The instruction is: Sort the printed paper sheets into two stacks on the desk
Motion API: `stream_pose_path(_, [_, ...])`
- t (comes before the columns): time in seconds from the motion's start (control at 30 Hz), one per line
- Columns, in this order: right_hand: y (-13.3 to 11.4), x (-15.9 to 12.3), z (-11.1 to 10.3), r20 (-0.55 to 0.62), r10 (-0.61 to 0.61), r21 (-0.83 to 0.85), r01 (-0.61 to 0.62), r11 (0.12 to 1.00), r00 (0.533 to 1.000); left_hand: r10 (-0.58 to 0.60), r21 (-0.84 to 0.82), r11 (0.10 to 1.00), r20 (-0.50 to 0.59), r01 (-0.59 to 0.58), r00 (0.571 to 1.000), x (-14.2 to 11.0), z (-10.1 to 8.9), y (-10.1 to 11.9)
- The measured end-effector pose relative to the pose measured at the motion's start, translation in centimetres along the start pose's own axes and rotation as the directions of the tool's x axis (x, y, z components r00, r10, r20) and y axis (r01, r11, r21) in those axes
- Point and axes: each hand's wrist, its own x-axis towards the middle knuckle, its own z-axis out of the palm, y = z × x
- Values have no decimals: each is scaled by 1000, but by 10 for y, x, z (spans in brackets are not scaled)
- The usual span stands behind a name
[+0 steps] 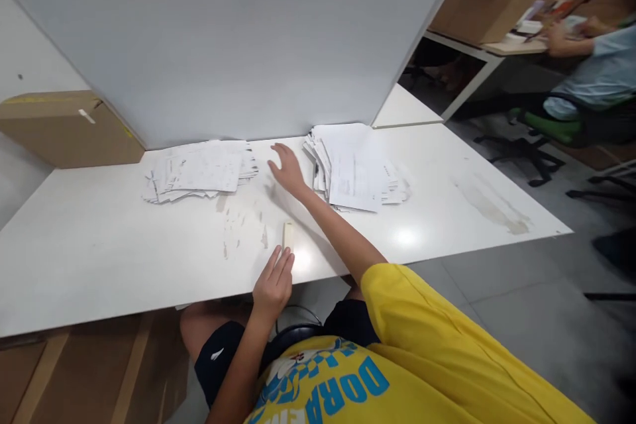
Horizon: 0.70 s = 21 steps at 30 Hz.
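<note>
My left hand (273, 283) is at the front edge of the white table, its fingers close together over the near end of a small, narrow, pale yellow block (287, 234). What kind of thing the block is, I cannot make out. Farther back, my right hand (288, 171) reaches over the tabletop with fingers apart and nothing in them. It is between two paper piles. To its left lies an uneven stack of printed sheets (206, 169). Just to its right is another stack of papers (352, 165), with a large sheet slanting across the top.
A grey-white panel (238, 40) rises along the back of the table (124, 252). A cardboard box (74, 129) stands at the left rear. Stains mark the tabletop. Off to the right, another person (596, 66) sits at a desk with boxes, near wheeled chairs.
</note>
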Motion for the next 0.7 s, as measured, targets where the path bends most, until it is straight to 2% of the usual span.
stream_pose_path(0.07, [29,-20,-52,-45,54,-137,-60,989,998,-2,-26,1000,2,2,1000,1,2,-2])
stream_pose_path(0.13, [55,-42,-97,-65,157,-289,-169,942,986,-39,-67,997,5,40,999,1,5,-4])
stream_pose_path(0.23, [83,-79,-137,-81,322,-448,-323,834,943,-107,-127,986,41,111,993,-1,10,-6])
stream_pose_path(0.3, [93,-102,-147,-104,347,-493,-351,796,932,-128,-134,982,46,133,991,-1,13,-7])
stream_pose_path(0.37, [98,-120,-150,-150,295,-517,-329,790,944,-141,-133,981,32,144,989,-1,13,-7])
stream_pose_path(0.43, [102,-131,-152,-253,255,-513,-353,782,933,-149,-123,981,12,150,989,0,13,-6])
stream_pose_path(0.47, [105,-134,-154,-335,263,-489,-405,772,905,-148,-115,982,8,148,989,0,12,-5])
stream_pose_path(0.53, [109,-136,-160,-500,325,-386,-542,746,803,-143,-100,985,14,144,990,0,11,-5])
stream_pose_path(0.6, [113,-136,-167,-579,398,-271,-628,729,712,-137,-79,987,19,139,990,1,10,-4])
stream_pose_path(0.63, [113,-136,-169,-583,412,-244,-634,733,701,-130,-64,989,16,131,991,1,9,-4])
stream_pose_path(0.7, [111,-137,-170,-553,394,-247,-596,765,734,-111,-26,993,-3,111,994,2,8,-3])
